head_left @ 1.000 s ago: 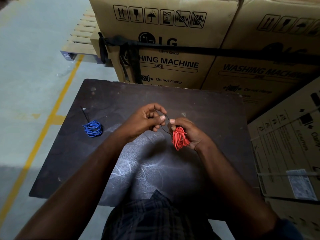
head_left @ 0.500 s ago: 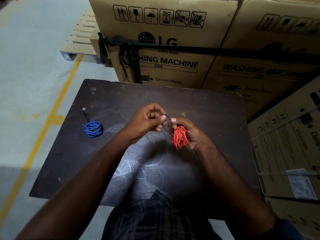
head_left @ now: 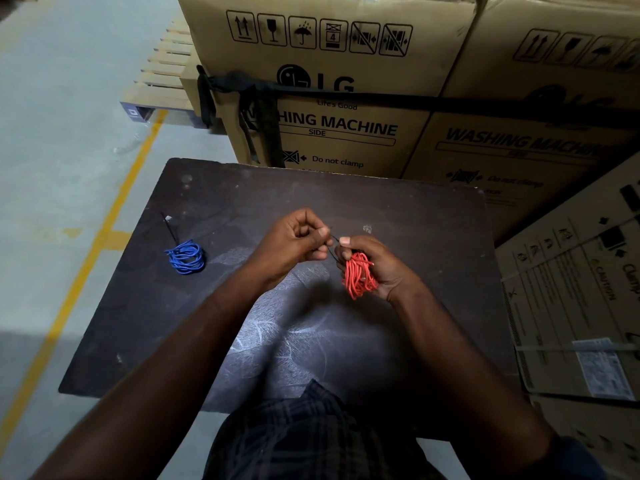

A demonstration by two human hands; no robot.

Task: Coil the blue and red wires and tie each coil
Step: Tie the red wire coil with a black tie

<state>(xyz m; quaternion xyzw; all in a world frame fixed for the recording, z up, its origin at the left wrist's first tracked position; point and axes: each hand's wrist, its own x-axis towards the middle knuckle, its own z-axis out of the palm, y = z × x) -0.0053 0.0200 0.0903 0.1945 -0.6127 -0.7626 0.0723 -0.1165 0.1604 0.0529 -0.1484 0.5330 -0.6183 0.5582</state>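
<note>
At the left of the dark, scuffed flat table lies the small round blue wire coil. It rests flat on the surface, well apart from both hands. A thin black strip sticks out of it toward the far edge, so that coil looks already tied.

Near the table's middle the left hand is raised above the surface. Its fingers are curled, with thumb and forefinger pinching one end of a thin black tie. The tie runs the short way across to the right hand, just beside the left. That hand's fingers are closed round the bunched red wire coil, with the thumb pressed at the coil's top where the tie meets it. The loops hang below the grip, clear of the table. Whether the tie has gone fully round the bundle is hidden behind the fingers.

The step in hand appears to be binding the red coil, the last part of the task. The next move likely calls for drawing the tie snug around the loops while the right hand holds them gathered, then fastening it. A slack grip could let the loops spring apart. Brown cardboard cartons stand at the right.
</note>
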